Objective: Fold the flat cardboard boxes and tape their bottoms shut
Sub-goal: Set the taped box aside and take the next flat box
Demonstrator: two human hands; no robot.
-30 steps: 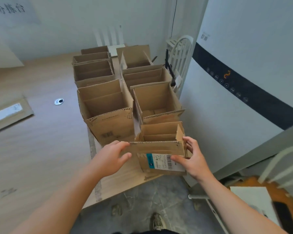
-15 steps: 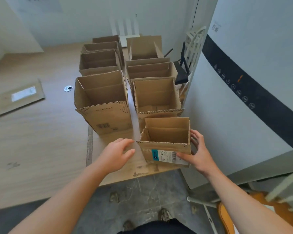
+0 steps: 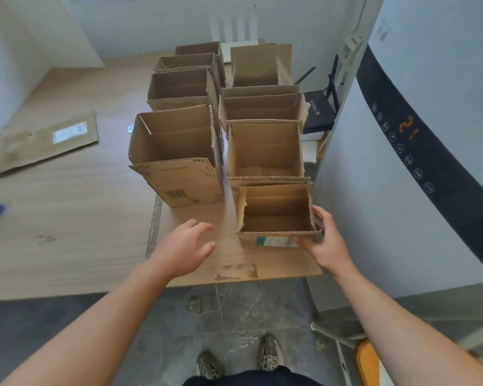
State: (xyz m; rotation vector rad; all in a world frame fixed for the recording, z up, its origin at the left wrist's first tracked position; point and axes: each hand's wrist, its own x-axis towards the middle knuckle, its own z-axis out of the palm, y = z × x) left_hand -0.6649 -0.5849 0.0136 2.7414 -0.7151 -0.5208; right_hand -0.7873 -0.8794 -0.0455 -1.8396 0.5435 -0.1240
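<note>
Eight folded cardboard boxes stand open-topped on the wooden table (image 3: pixel 67 218) in two rows of four. The nearest, a small labelled box (image 3: pixel 276 215), sits at the table's near edge in the right row. The right hand (image 3: pixel 322 242) grips its near right corner, while the left hand (image 3: pixel 184 247) hovers apart from it with its fingers spread. One flat cardboard piece (image 3: pixel 48 142) lies far left.

Lower centre: small open box (image 3: pixel 276 215) upright near table (image 3: pixel 67 218) edge. At its near right corner: right hand (image 3: pixel 322 240) gripping, thumb on labelled front. Left of box, apart: left hand (image 3: pixel 183 246), fingers loose. Behind: open boxes (image 3: pixel 176 151), two rows. Middle left: flat cardboard (image 3: pixel 48 143).
</note>
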